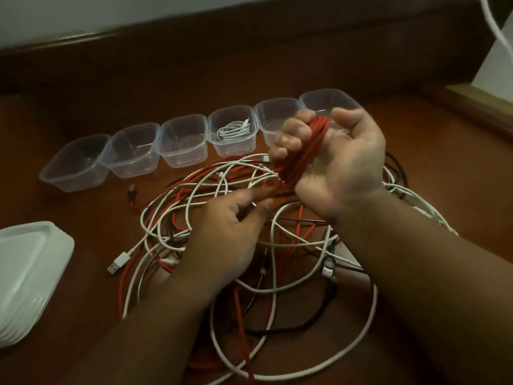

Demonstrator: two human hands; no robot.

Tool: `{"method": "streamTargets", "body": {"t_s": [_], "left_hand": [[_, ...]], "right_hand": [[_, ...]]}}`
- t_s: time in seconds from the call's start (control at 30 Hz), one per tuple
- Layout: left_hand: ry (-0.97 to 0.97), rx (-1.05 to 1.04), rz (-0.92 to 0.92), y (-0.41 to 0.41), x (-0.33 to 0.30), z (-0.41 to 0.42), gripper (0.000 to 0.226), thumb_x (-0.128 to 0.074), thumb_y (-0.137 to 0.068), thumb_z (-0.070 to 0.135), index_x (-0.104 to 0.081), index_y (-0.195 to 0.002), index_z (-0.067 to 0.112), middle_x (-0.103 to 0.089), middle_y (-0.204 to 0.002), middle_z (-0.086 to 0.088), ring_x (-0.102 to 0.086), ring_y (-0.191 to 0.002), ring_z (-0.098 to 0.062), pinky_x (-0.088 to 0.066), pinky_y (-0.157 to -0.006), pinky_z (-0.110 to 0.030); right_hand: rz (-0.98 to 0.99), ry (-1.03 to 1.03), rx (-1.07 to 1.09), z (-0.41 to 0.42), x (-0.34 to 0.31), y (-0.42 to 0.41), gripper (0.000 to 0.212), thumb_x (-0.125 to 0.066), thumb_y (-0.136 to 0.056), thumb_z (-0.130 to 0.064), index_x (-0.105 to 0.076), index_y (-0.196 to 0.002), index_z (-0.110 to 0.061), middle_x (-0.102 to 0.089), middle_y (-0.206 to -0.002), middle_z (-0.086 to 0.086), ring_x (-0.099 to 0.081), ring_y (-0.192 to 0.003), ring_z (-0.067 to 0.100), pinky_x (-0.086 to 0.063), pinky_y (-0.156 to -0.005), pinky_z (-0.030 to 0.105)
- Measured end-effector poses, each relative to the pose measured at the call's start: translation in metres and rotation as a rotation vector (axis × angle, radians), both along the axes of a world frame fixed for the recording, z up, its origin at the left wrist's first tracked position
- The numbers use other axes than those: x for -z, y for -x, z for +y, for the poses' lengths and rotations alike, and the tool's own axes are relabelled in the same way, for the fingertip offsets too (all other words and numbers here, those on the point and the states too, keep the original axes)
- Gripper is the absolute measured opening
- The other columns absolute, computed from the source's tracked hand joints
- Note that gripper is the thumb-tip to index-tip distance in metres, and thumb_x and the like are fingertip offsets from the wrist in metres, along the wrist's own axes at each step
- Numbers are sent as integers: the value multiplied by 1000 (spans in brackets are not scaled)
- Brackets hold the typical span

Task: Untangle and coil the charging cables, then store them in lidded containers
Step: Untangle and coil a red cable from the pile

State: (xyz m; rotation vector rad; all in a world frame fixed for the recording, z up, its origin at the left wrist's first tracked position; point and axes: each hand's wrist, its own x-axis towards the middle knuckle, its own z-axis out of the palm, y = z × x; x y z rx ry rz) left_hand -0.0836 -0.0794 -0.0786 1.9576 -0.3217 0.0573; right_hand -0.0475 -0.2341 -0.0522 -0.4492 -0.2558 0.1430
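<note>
Red cable (301, 151) mid-coil, wound around the raised right hand (337, 162), whose fingers curl around the loops.
Just below that grip, the left hand (234, 218) pinches the trailing red strand over the cable tangle (249, 245). Next, I judge: free the remaining length, then drop it into an empty container (274, 118) just behind.

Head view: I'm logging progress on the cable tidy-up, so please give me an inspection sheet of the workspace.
Surface: brown wooden table.
Job's things: six clear tubs in a row, lids off; the fourth holds a coiled white cable. Stack of lids at left edge.
Clutter: nothing seen.
Hands: right hand grips a red coil; left hand pinches a strand running to it.
Cables: tangle of white, red and black cables under the hands.
Surroundings: pale wall behind; white object, top right, unclear.
</note>
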Motion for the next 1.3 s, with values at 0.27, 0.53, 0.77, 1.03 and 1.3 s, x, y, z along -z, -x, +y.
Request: {"method": "streamTargets", "body": {"t_s": [0.27,0.53,0.77,1.03,1.3], "left_hand": [[-54,-58,-227,0,1,10,3,-71,-90,24,-72,-87,23,-64,-65,-6,-63,-59,-23,-52,-55,-47],[313,68,-179,0,-9,14,20,-85,-71,25,-69,-80,20,-68,-66,2,-67,-58,-18,-55,-57,-32],[583,111,93,-2,-10,12,4,-75,-73,31,-71,-71,30,-57,-63,4,-54,-59,-13,-43,-53,-28],[524,26,208,-7,-3,-1,14,-61,-90,14,-71,-96,21,-47,-54,1,-36,-41,-7,-37,-40,-19],[57,129,166,3,3,0,15,-57,-98,24,-68,-105,32,-53,-54,2,-49,-46,-10,-46,-49,-29]], "right_hand": [[-325,1666,321,6,14,-8,35,-45,-99,-39,-56,-71,-21,-53,-72,4,-51,-68,17,-43,-68,38],[-132,1108,-691,-1,1,8,76,-16,-87,-74,-45,-56,-12,-33,-44,5,-23,-37,19,-21,-42,26],[-134,408,-1029,-1,8,5,74,-27,-86,-75,-47,-60,-9,-28,-44,3,-24,-34,18,-25,-42,22],[-112,-248,-604,-2,14,-5,56,-38,-92,-61,-51,-83,-7,-45,-62,5,-45,-55,18,-36,-60,27],[-119,892,436,-3,10,-9,47,-29,-103,-47,-53,-83,-12,-52,-70,6,-52,-63,14,-47,-62,31]]}}
